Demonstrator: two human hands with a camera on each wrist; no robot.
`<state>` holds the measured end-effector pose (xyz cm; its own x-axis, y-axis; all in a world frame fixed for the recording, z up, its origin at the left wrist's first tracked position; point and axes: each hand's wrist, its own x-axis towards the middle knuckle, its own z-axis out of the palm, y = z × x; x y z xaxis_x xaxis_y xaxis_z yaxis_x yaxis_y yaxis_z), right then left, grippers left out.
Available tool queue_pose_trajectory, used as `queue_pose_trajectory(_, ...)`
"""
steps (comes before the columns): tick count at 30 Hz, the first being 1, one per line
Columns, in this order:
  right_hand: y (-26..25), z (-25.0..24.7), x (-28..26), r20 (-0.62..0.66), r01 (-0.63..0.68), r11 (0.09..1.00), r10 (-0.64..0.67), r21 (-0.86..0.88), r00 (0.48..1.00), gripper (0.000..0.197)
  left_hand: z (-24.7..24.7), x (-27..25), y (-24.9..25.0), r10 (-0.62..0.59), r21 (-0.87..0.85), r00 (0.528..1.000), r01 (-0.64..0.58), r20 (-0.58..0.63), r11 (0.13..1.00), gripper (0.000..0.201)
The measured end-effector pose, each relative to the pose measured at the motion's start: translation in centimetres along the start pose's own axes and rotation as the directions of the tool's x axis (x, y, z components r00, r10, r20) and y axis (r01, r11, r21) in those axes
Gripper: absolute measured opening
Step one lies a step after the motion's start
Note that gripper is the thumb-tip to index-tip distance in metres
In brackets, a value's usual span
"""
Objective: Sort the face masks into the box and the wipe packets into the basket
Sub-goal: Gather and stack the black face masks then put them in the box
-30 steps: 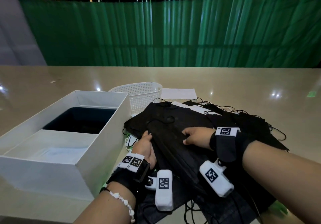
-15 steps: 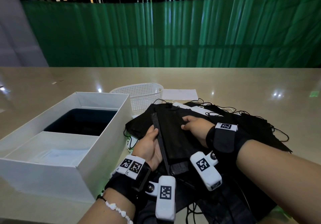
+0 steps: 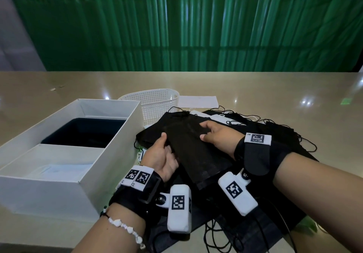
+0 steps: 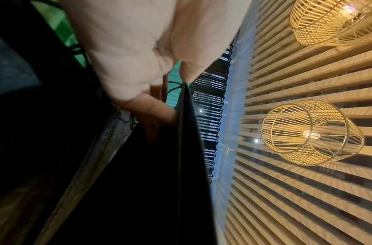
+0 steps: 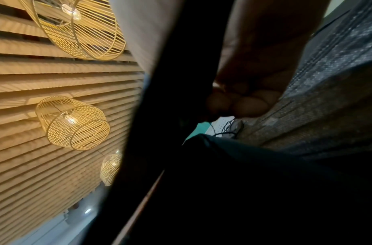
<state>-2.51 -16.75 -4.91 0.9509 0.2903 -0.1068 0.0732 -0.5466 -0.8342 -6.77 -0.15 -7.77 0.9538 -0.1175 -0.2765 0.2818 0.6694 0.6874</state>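
Observation:
A stack of black face masks (image 3: 194, 150) is lifted off the larger pile of black masks (image 3: 275, 140) on the table. My left hand (image 3: 163, 152) grips the stack's left edge, thumb on top; in the left wrist view the left hand (image 4: 174, 92) pinches the dark stack (image 4: 181, 149). My right hand (image 3: 216, 134) holds the stack's right side, with the right hand (image 5: 239, 102) curled under the stack (image 5: 181, 82) in the right wrist view. The white box (image 3: 110, 154) stands open at the left. The white basket (image 3: 157, 103) sits behind it. White wipe packets (image 3: 218, 118) poke out behind the pile.
A white sheet (image 3: 198, 101) lies on the table behind the basket. Black ear loops (image 3: 216, 237) trail over the table's near edge. The beige table (image 3: 275, 87) stretches back to a green curtain (image 3: 176, 36).
Both hands have taken hold of a stack of masks and raised it off the pile, tilting its near end up and shifting it a little left toward the box.

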Motion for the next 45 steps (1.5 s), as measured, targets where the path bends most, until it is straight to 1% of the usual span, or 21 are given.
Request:
queue_pose_trajectory(1,0.2,-0.2,0.1,0.015,-0.003,1.000,0.004,-0.028,1.000,0.037,-0.1,0.1,0.0,0.008,0.005,1.000,-0.008,-0.025,1.000,0.050)
queue_pose_trajectory(3,0.3,-0.6,-0.2,0.055,-0.018,0.990,0.027,-0.142,0.998,0.038,-0.5,0.3,-0.2,0.006,0.011,0.998,-0.005,-0.056,1.000,0.039)
queue_pose_trajectory(6,1.0,-0.6,-0.8,0.103,-0.037,0.948,0.073,-0.315,0.992,0.040,-1.1,0.3,-0.8,-0.014,0.134,0.996,0.026,-0.088,0.991,0.021)
queue_pose_trajectory(8,1.6,-0.3,-1.0,0.125,-0.049,0.936,0.098,-0.348,0.987,0.034,-1.5,0.2,-1.2,-0.028,0.212,0.995,0.049,-0.099,0.976,0.018)
queue_pose_trajectory(11,2.2,-0.1,-0.9,0.099,-0.067,0.931,0.109,-0.359,0.989,0.024,-1.8,0.0,-1.3,-0.033,0.239,0.993,0.060,-0.112,0.969,0.017)
queue_pose_trajectory(16,2.2,-0.1,-0.6,0.084,-0.043,0.930,0.079,-0.364,0.993,0.010,-1.8,0.2,-1.4,-0.012,0.311,0.991,0.054,-0.134,0.949,0.021)
queue_pose_trajectory(18,2.4,0.0,-0.5,0.099,-0.036,0.934,0.076,-0.355,0.992,0.011,-1.7,0.1,-1.3,-0.019,0.274,0.991,0.055,-0.133,0.960,0.022)
queue_pose_trajectory(21,2.9,0.3,-0.5,0.117,-0.044,0.940,0.089,-0.339,0.989,0.014,-1.7,-0.1,-1.0,-0.061,0.201,0.993,0.080,-0.102,0.976,0.031)
queue_pose_trajectory(24,3.2,0.5,-0.5,0.168,-0.046,0.943,0.107,-0.331,0.980,0.018,-1.9,-0.2,-1.1,-0.103,0.281,0.993,0.115,-0.058,0.953,0.035)
queue_pose_trajectory(27,3.2,1.0,-0.4,0.240,-0.037,0.954,0.112,-0.297,0.964,0.022,-2.0,-0.3,-1.7,-0.101,0.372,0.994,0.104,-0.028,0.922,0.029)
queue_pose_trajectory(29,3.2,1.2,-0.4,0.260,-0.037,0.960,0.112,-0.276,0.959,0.022,-2.1,-0.4,-2.2,-0.078,0.391,0.996,0.088,-0.043,0.916,0.015)
queue_pose_trajectory(31,3.3,1.3,-0.5,0.275,-0.034,0.965,0.108,-0.261,0.955,0.020,-2.1,-0.4,-2.4,-0.051,0.413,0.996,0.079,-0.078,0.907,0.016)
queue_pose_trajectory(33,3.1,1.0,-0.8,0.250,-0.028,0.977,0.081,-0.210,0.965,0.019,-2.1,-0.6,-2.1,-0.027,0.427,0.995,0.066,-0.097,0.902,0.019)
queue_pose_trajectory(34,2.9,0.7,-0.9,0.209,-0.030,0.988,0.061,-0.151,0.976,0.018,-2.2,-0.6,-1.7,-0.013,0.403,0.994,0.055,-0.105,0.913,0.019)
queue_pose_trajectory(36,2.5,-0.5,-1.0,0.068,-0.006,0.998,0.010,-0.064,0.998,0.015,-2.6,-0.6,-0.6,0.027,0.295,0.994,0.005,-0.105,0.955,0.026)
queue_pose_trajectory(38,2.6,-2.2,-0.5,-0.112,0.011,0.997,-0.020,-0.083,0.993,0.010,-3.2,-0.4,0.9,0.093,0.186,0.990,-0.072,-0.107,0.980,0.033)
queue_pose_trajectory(39,2.7,-3.1,-0.3,-0.180,-0.008,0.992,-0.015,-0.130,0.983,0.010,-3.4,-0.3,1.6,0.134,0.154,0.983,-0.114,-0.124,0.981,0.033)
queue_pose_trajectory(40,3.1,-3.9,0.0,-0.219,-0.047,0.981,0.005,-0.186,0.976,0.013,-3.4,-0.2,2.2,0.177,0.135,0.974,-0.158,-0.141,0.978,0.030)
queue_pose_trajectory(42,4.1,-4.7,0.5,-0.203,-0.117,0.951,0.059,-0.286,0.977,0.024,-3.1,-0.3,2.9,0.238,0.124,0.959,-0.220,-0.156,0.968,0.019)
queue_pose_trajectory(44,4.6,-4.7,0.6,-0.144,-0.143,0.923,0.097,-0.357,0.985,0.034,-2.6,-0.4,2.8,0.253,0.157,0.957,-0.230,-0.142,0.960,0.016)
queue_pose_trajectory(45,4.7,-4.6,0.5,-0.121,-0.143,0.921,0.105,-0.363,0.987,0.036,-2.4,-0.4,2.4,0.246,0.186,0.961,-0.220,-0.129,0.957,0.016)
